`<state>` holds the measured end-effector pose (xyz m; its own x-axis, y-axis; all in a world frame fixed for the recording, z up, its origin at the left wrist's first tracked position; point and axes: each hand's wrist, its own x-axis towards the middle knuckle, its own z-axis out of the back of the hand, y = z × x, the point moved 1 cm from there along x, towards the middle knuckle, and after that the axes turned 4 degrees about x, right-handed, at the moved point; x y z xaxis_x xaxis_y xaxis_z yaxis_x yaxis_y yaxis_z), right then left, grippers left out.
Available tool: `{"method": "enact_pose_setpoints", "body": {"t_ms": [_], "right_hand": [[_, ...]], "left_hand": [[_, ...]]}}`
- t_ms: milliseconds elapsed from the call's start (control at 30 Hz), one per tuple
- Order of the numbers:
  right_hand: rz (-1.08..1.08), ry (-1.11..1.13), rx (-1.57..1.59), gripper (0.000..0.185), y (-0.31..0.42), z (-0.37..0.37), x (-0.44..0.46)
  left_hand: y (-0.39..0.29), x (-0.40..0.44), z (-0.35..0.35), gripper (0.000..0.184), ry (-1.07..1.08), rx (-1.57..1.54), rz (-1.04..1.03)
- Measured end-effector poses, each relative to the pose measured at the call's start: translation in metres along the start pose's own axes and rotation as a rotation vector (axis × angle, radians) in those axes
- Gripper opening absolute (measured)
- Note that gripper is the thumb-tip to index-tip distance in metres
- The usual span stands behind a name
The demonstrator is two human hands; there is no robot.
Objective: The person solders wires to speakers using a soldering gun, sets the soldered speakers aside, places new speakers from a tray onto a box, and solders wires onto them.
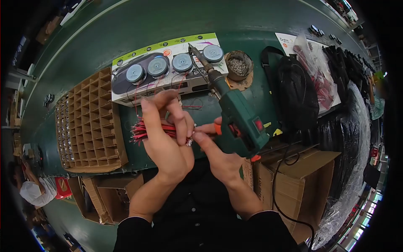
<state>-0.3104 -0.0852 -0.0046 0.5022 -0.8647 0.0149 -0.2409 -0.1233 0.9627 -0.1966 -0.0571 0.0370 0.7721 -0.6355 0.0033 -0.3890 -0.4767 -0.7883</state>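
My left hand [166, 134] is closed around a bundle of red and black wires [140, 131], whose ends stick out on both sides of it. Just right of it, the fingers of my right hand [214, 151] pinch together at the white-tipped wire ends. A green soldering gun [241, 117] lies beyond and right of my right hand, its metal tip pointing up and left toward the speakers. Several round speakers, one of them a grey disc [182, 62], sit in a row on a printed box [197, 82], with thin red and black wires hanging from them.
A cardboard divider tray [94, 122] stands at the left. Beyond the soldering gun is a round tin [238, 66] of metallic bits. A black bag [297, 92] and plastic-wrapped items [317, 75] lie right. Open cardboard boxes [289, 189] stand below the table edge. A person [35, 191] is far left.
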Motion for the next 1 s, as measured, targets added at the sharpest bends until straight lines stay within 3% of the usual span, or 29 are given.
{"method": "enact_pose_setpoints", "body": {"t_ms": [33,67,133,300,400,500,567,633,667,700,733,767,800,833,867,900,967,1000], "right_hand": [[-0.023,0.032,-0.096,0.024,-0.005,0.004,0.0],[0.101,0.037,-0.11,0.011,-0.007,0.005,0.001],[0.095,0.042,-0.104,0.016,-0.01,0.01,0.001],[0.01,0.061,0.102,0.034,-0.002,0.006,0.004],[0.083,0.0,-0.127,0.037,-0.017,0.009,0.003],[-0.032,-0.015,-0.05,0.028,-0.015,0.011,-0.002],[0.03,-0.028,-0.105,0.023,-0.005,0.011,-0.002],[0.118,-0.104,-0.104,0.018,0.006,0.013,-0.002],[0.142,-0.167,-0.049,0.017,0.009,0.015,-0.003],[0.254,-0.147,-0.1,0.048,0.006,0.025,-0.002],[0.275,-0.234,-0.078,0.05,0.004,0.029,-0.001],[0.3,-0.318,-0.055,0.051,0.005,0.031,0.001],[0.304,-0.36,-0.059,0.052,0.007,0.033,0.003],[0.308,-0.36,-0.059,0.052,0.008,0.033,0.004],[0.294,-0.375,-0.016,0.052,0.009,0.032,0.004],[0.278,-0.388,0.027,0.052,0.009,0.032,0.004],[0.273,-0.353,-0.041,0.052,0.003,0.034,0.002],[0.268,-0.319,-0.108,0.052,0.001,0.035,0.001]], "left_hand": [[-0.003,0.002,-0.001,0.049,-0.064,-0.118,0.116],[-0.003,0.005,0.0,0.049,-0.06,-0.122,0.111],[0.001,0.008,0.005,0.047,-0.067,-0.241,0.277],[0.005,0.007,0.002,0.046,-0.107,-0.107,0.174],[0.005,0.009,0.004,0.045,-0.122,-0.194,0.122],[0.004,0.013,0.009,0.044,-0.089,-0.284,0.169],[0.005,0.016,0.011,0.043,-0.075,-0.334,0.214],[-0.002,0.025,0.016,0.043,-0.118,-0.263,0.097],[-0.004,0.029,0.022,0.035,-0.105,-0.196,-0.066],[0.001,0.029,0.03,0.028,-0.129,0.04,-0.31],[0.011,0.027,0.041,0.021,-0.151,0.278,-0.548],[0.026,0.017,0.053,0.011,-0.107,0.543,-0.708],[0.032,0.01,0.052,0.006,0.14,0.674,-0.815],[0.029,-0.003,0.044,0.006,0.3,0.772,-0.47],[0.042,-0.009,0.037,0.017,0.257,0.602,-0.104],[0.04,-0.008,0.027,0.017,0.255,0.602,-0.106],[0.029,-0.002,0.007,0.024,0.131,0.309,0.232],[0.025,0.001,0.004,0.035,0.157,0.425,0.223]]}}
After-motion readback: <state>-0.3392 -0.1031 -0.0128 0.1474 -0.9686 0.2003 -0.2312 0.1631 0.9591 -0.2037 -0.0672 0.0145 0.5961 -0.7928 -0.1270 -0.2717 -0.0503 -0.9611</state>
